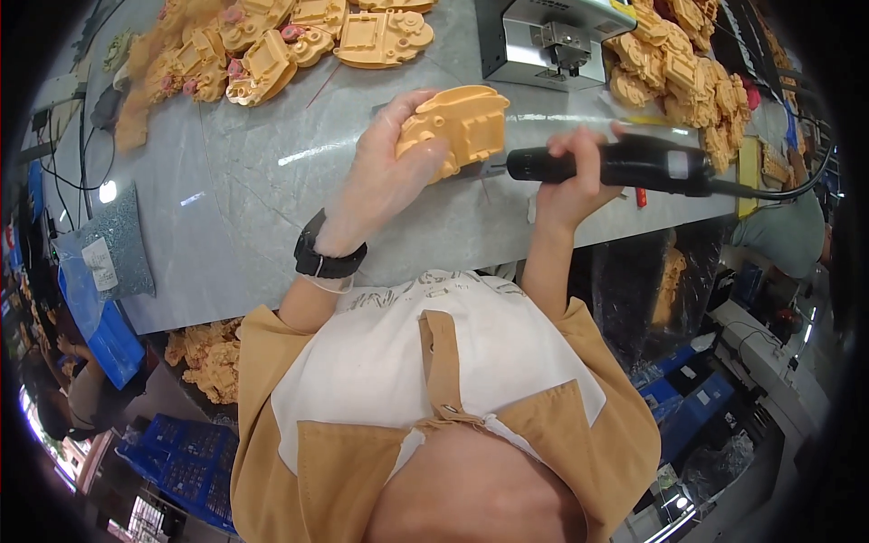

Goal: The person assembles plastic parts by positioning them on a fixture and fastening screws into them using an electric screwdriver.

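Observation:
My left hand (pixel 394 154), in a thin see-through glove, grips an orange-yellow plastic housing (pixel 475 122) tilted up above the table. Round posts and a rectangular recess show on its face. My right hand (pixel 579 176) is wrapped round a black electric screwdriver (pixel 652 165), held almost level, its cord running off to the right. The driver's thin bit points left at the lower right edge of the housing; whether it touches cannot be made out.
Several similar housings (pixel 385 41) lie at the far left, some with pinkish-red parts. A metal-cased machine (pixel 548 45) stands at the far middle, beside a pile of housings (pixel 679 63). A bag of small dark pieces (pixel 122 240) rests at the left edge of the grey table (pixel 235 199).

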`<state>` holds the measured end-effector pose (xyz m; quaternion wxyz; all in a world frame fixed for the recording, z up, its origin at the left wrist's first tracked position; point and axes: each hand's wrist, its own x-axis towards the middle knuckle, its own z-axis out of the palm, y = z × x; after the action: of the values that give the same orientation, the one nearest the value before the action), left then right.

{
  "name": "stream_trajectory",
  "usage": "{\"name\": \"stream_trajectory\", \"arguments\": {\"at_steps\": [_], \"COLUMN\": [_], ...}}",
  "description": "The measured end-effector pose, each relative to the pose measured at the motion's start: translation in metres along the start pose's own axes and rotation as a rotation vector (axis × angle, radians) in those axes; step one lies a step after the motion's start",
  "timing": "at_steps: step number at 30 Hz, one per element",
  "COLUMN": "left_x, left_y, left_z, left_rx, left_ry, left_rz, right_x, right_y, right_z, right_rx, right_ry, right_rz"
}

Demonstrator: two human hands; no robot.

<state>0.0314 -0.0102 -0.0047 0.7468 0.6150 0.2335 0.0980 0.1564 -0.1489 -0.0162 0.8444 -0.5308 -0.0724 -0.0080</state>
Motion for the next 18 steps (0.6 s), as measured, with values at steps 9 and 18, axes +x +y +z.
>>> {"name": "stream_trajectory", "arguments": {"at_steps": [9,18], "left_x": [0.006,0.003], "left_y": [-0.028,-0.006], "left_z": [-0.007,-0.022], "left_rx": [0.555,0.576], "left_ry": [0.200,-0.073], "left_rz": [0.321,0.218], "right_x": [0.008,0.009], "right_y": [-0.013,-0.011], "right_z": [-0.018,-0.021], "right_rx": [-0.016,-0.026], "right_ry": [0.078,0.063], "right_rz": [-0.022,-0.006]}}
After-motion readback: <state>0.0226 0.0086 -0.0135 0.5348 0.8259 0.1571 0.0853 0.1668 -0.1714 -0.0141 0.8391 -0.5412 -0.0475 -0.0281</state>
